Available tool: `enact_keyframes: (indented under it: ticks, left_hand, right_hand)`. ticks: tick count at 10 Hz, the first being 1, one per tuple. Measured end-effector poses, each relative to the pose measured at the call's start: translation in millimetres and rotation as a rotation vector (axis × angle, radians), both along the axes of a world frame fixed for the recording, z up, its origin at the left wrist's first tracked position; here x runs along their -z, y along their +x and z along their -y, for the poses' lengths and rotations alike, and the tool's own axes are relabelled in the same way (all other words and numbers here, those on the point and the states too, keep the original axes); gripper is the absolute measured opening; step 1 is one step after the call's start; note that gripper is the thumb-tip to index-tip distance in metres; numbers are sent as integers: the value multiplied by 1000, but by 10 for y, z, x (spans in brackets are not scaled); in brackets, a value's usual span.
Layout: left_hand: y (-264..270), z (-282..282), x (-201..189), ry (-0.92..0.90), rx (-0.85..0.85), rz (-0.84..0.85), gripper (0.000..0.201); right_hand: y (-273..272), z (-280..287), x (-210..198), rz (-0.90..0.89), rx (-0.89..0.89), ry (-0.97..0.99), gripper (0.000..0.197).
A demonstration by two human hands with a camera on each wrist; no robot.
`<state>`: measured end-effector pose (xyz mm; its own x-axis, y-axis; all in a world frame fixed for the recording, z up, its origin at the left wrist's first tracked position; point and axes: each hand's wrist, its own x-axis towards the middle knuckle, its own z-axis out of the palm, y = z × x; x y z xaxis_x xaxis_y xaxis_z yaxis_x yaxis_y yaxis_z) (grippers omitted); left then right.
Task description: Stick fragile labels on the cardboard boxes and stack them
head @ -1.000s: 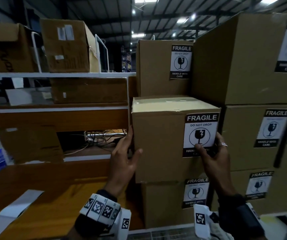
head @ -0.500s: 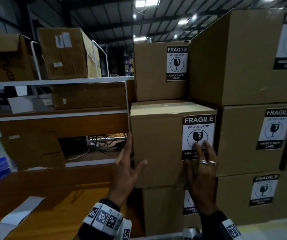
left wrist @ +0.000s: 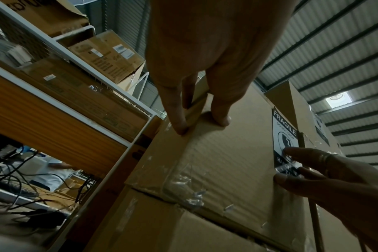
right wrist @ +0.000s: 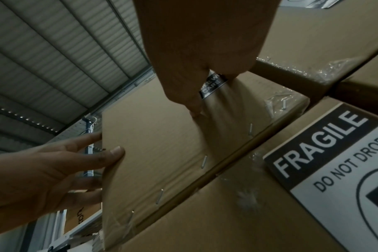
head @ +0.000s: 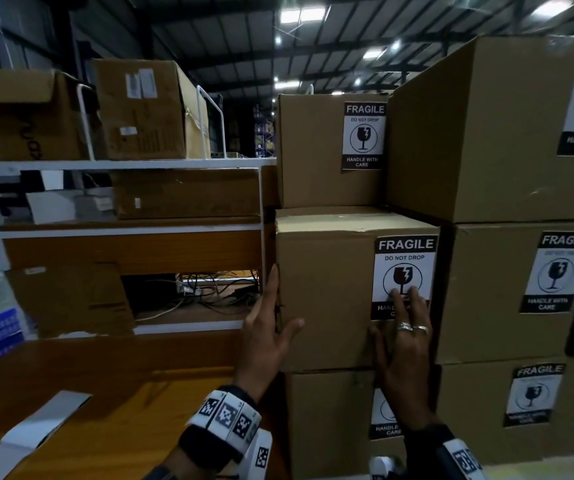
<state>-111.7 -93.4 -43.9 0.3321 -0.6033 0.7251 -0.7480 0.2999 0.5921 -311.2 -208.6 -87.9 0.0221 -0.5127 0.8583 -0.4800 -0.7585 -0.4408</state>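
Note:
A brown cardboard box (head: 327, 299) sits second in a stack, on top of another labelled box (head: 327, 424). A black-and-white fragile label (head: 405, 265) is on the upper right of its front. My right hand (head: 405, 341) lies flat on the label's lower part with straight fingers pressing; two fingers wear rings. My left hand (head: 268, 327) touches the box's left corner, fingers along the side and thumb on the front. The left wrist view shows the left hand (left wrist: 205, 68) on the box (left wrist: 222, 162). The right wrist view shows my right hand (right wrist: 201, 51) covering the label (right wrist: 211, 85).
More labelled boxes (head: 507, 292) are stacked close on the right, and one (head: 327, 150) stands behind and above. A white shelf (head: 123, 164) with cartons is at the left, cables (head: 209, 289) beneath. White label backing strips (head: 36, 431) lie on the wooden table (head: 123, 410).
My right hand left the label's right edge and now lies flat over its lower part. The left hand stays at the box's left corner.

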Motion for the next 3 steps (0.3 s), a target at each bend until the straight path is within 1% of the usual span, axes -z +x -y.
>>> enact_keyframes:
  ticks: [1, 2, 3]
  left_hand:
    - [37, -9, 5, 38, 4, -18, 99]
    - [27, -142, -5, 101, -2, -10, 97]
    - [116, -328, 58, 84, -46, 25, 91]
  right_hand:
    - [6, -5, 15, -2, -7, 9, 70]
    - [14, -106, 24, 40, -46, 23, 69]
    - [140, -346, 44, 127, -36, 8, 63]
